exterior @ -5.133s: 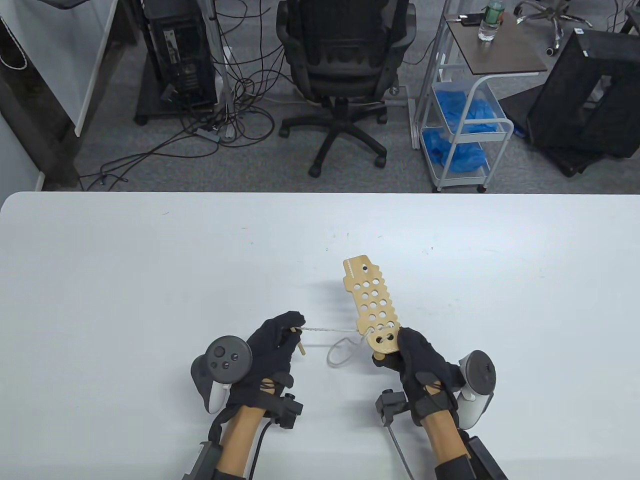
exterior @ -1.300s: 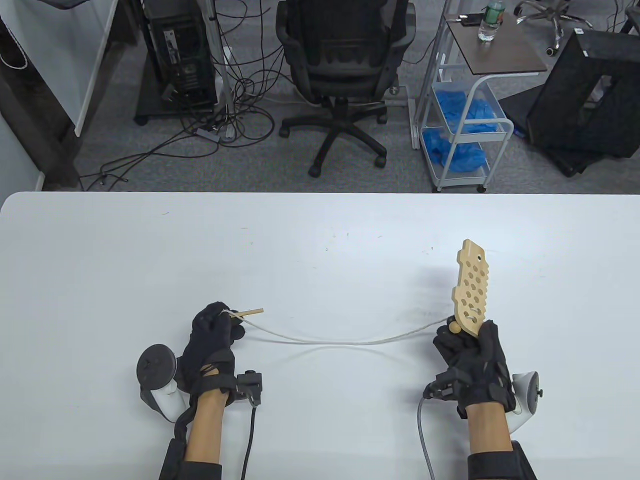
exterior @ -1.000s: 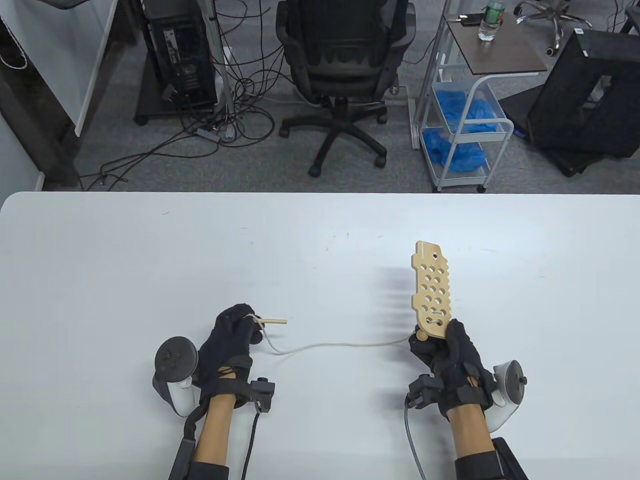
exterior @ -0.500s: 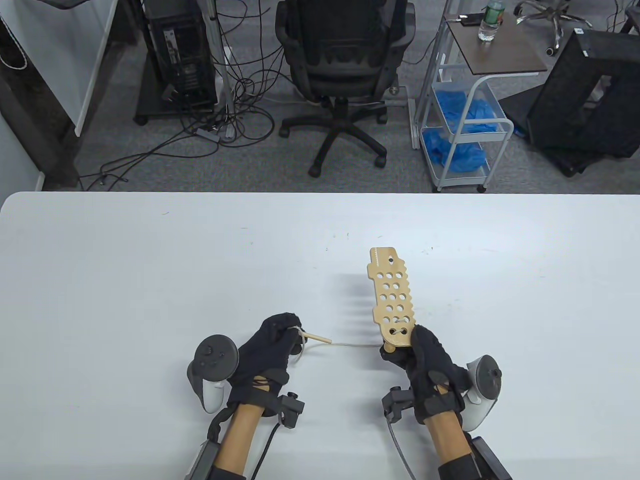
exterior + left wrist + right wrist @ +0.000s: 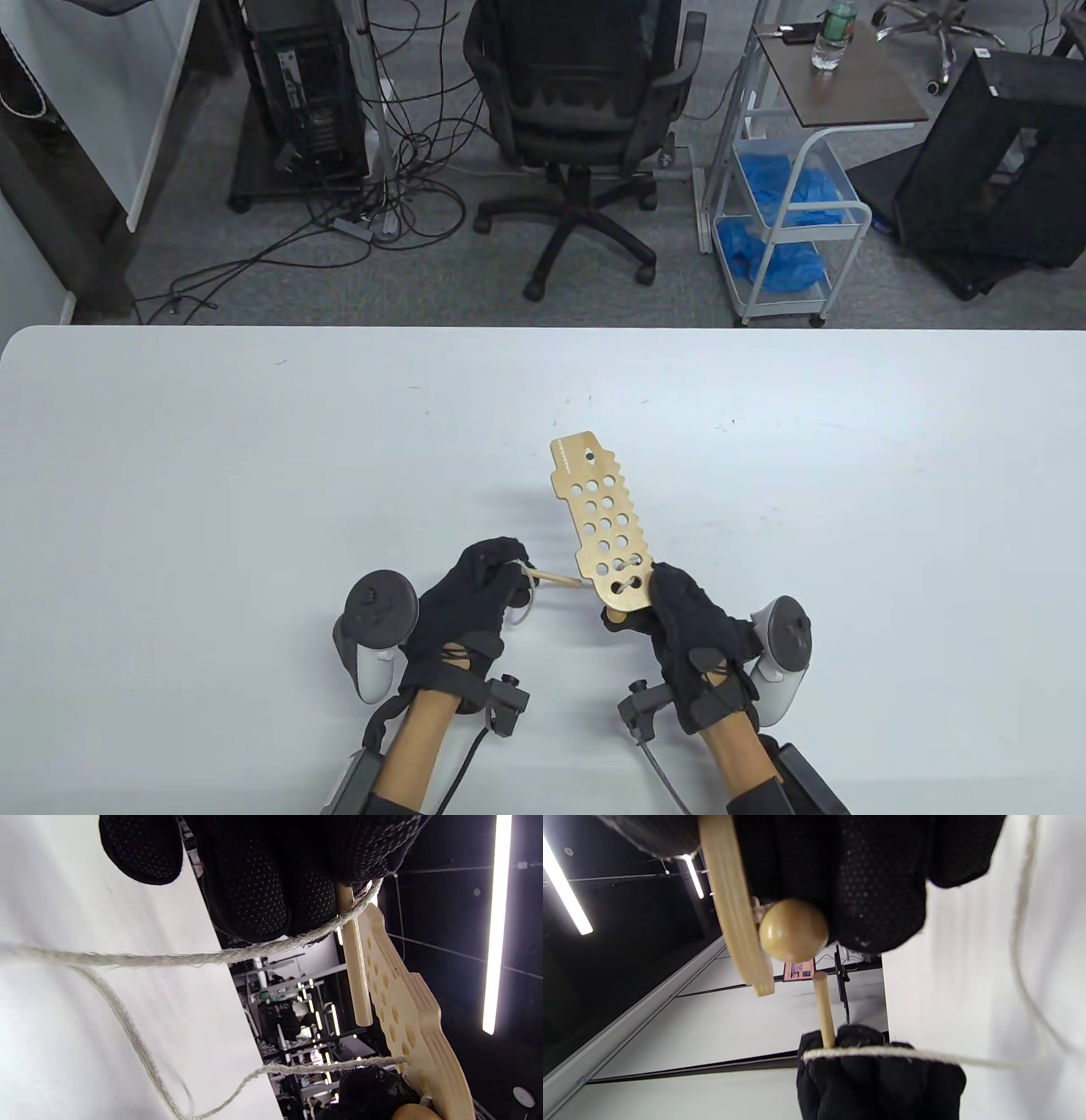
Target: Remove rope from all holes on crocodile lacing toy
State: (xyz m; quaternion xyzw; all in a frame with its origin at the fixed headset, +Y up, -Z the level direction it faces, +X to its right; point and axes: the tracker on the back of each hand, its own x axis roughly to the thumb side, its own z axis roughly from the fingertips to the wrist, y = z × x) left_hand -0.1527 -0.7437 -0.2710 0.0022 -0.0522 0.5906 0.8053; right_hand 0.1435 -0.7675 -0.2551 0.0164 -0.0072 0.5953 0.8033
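My right hand [image 5: 679, 620] grips the near end of the wooden crocodile lacing board [image 5: 601, 518], which points away and to the left above the table. The board [image 5: 407, 1014] has several round holes; rope shows only in the nearest pair. A wooden ball [image 5: 793, 930] sits at the board's [image 5: 729, 904] underside by my right fingers. My left hand [image 5: 479, 594] pinches the wooden needle [image 5: 556, 579] at the white rope's end, its tip almost touching the board's left edge. The rope [image 5: 140, 961] hangs slack in a loop under my left hand, and the needle [image 5: 354, 963] lies along the board.
The white table [image 5: 212, 475] stretches wide on both sides and toward the far edge. Beyond it stand an office chair [image 5: 585, 110], a cart with blue bags [image 5: 780, 212] and floor cables [image 5: 373, 204].
Over the last second both hands came together toward the table's middle. The rope, earlier stretched between them, now hangs slack. The board swung left and the needle now nearly touches it.
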